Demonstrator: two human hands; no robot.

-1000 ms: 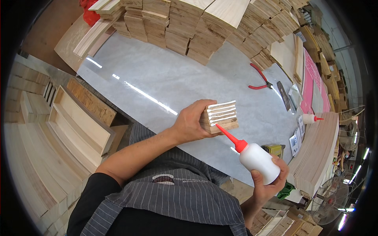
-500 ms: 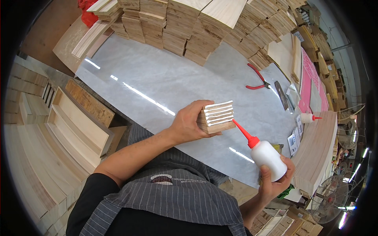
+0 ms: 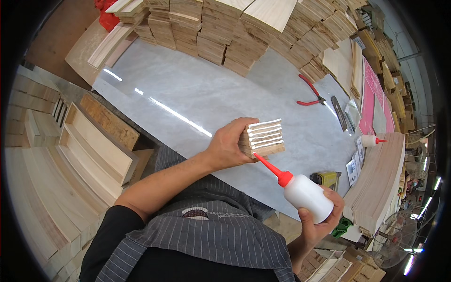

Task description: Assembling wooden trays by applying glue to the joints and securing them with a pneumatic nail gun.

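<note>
Your left hand (image 3: 230, 148) has its fingers (image 3: 244, 123) wrapped tight around a small stack of thin wood slats (image 3: 263, 138), held on edge above the counter (image 3: 211, 94) with the end faces turned up toward you. Your right hand (image 3: 319, 221) is closed around a white glue bottle (image 3: 307, 195), fingers curled round its body, and the red nozzle (image 3: 268, 164) sits right at the lower edge of the stack, touching it or as near as makes no difference.

White glue lines already run across most of the slat ends, stripe after stripe from the top down. The bottom slat, where the nozzle is now, looks bare, so by my read you're almost through this bundle with just that last edge to cover.

Out on the counter, red-handled pliers (image 3: 310, 96) lie well apart, and a second small glue bottle (image 3: 371, 140) rests near the right edge. Tall stacks of cut wood pieces (image 3: 225, 33) line the far side. To your left, an open wooden box frame (image 3: 96, 145) waits below counter level.
</note>
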